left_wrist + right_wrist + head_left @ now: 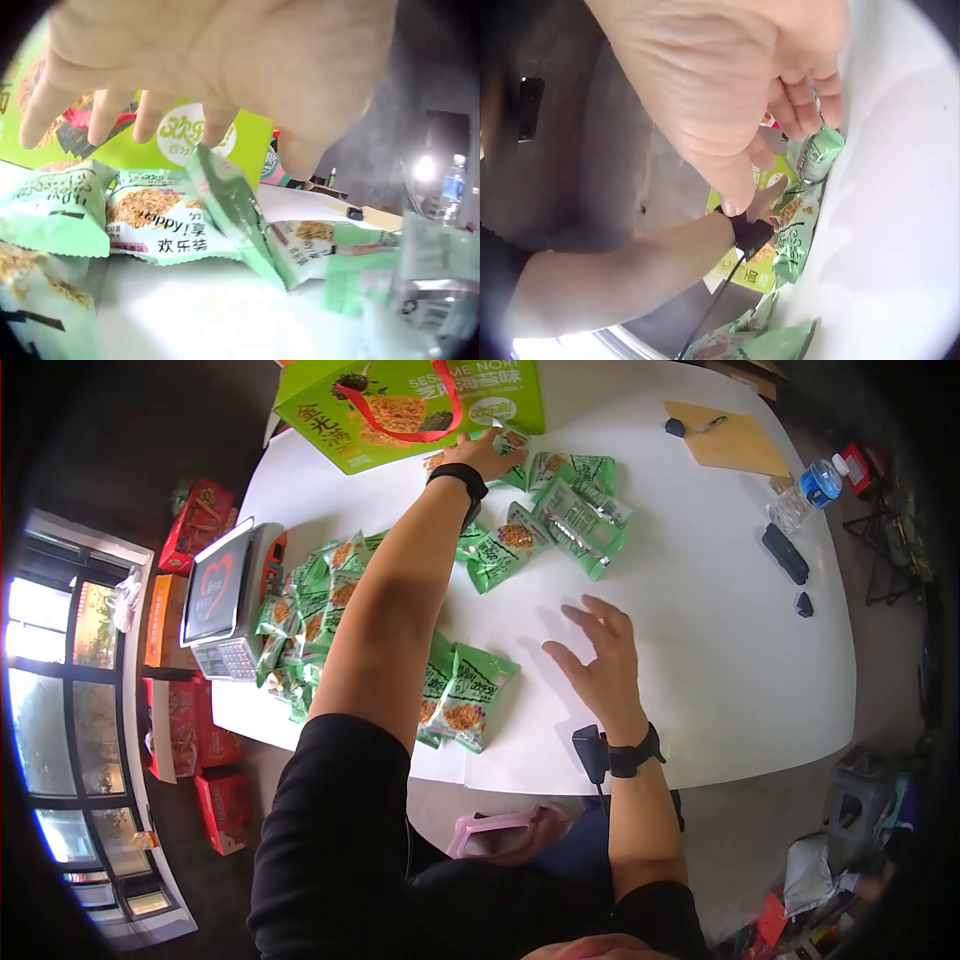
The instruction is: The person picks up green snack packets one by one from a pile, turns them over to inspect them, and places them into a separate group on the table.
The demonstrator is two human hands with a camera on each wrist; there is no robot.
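My left hand (pixel 487 457) reaches to the far side of the table, over green snack packets in front of a green carton (pixel 500 395) with a red ribbon handle. In the left wrist view its fingers (pixel 150 112) hang loosely spread above a printed packet (pixel 157 217), and a tilted packet (pixel 232 210) stands close under the hand. My right hand (pixel 605 660) hovers over the table with fingers apart and nothing held. Beyond it lie a packet showing its back (pixel 582 520) and another packet (pixel 508 550) face up.
A heap of green packets (pixel 310 600) lies beside a scale (pixel 230 600) at left, with two packets (pixel 470 700) near the front edge. On the right are brown paper (pixel 735 445), a water bottle (pixel 805 495) and a black case (pixel 785 554). Red boxes (pixel 185 725) stand beyond the table.
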